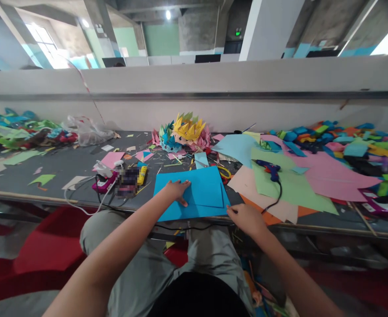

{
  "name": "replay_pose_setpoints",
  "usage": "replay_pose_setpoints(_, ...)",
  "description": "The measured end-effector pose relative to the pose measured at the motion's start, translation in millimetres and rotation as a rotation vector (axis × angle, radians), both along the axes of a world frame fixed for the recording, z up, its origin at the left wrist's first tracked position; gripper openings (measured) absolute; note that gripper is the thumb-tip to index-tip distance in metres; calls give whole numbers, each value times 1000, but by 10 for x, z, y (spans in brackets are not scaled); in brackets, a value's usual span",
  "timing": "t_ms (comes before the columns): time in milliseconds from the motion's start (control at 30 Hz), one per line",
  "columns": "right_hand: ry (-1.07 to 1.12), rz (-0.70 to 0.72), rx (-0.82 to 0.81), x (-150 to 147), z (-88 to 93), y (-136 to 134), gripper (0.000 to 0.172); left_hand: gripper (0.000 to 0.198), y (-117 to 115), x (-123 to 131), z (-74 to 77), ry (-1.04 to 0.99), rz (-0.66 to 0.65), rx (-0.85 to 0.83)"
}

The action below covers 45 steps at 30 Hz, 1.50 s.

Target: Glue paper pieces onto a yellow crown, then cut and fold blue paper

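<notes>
In front of me, at the table's near edge, lies blue paper (205, 189). Its smaller upper layer rests over a larger lower one; whether this is one folded sheet or two is unclear. My left hand (177, 192) presses on the left part of the paper, open, with its fingers apart. At the lower right corner, my right hand (245, 216) pinches the paper's edge between thumb and fingers. Just behind the paper are scissors with yellow handles (225, 172), partly covered, and a light blue paper strip (201, 160).
Spiky folded-paper pieces, one with a yellow crown (190, 127), stand at the back. A glue gun (269, 167) lies on green paper (263, 185) at right, its cord trailing forward. A purple power strip (104, 182) is at left. Paper scraps litter the table; red chairs (48, 240) stand below.
</notes>
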State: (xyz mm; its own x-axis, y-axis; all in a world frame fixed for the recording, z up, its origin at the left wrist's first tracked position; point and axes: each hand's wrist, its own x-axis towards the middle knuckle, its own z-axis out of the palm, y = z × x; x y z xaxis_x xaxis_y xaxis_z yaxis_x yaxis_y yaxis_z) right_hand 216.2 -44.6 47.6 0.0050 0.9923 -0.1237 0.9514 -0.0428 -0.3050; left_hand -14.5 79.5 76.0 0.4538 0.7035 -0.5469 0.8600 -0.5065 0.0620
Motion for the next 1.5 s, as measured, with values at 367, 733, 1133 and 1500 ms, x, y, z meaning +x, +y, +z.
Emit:
replay_pose_setpoints(367, 55, -80, 97, 21, -203, 56, 37, 98, 0, -280, -135, -176, -18, 16)
replay_pose_setpoints(733, -6, 217, 338, -879, -187, 626, 49, 62, -229, -231, -338, -244, 9, 215)
replay_pose_setpoints(1133, -40, 256, 159, -848, -402, 687, 57, 61, -282, -235, -509, -303, 34, 355)
replay_pose_setpoints(1500, -97, 272, 177, -707, -455, 621, 61, 67, -322, -217, -500, -320, 57, 341)
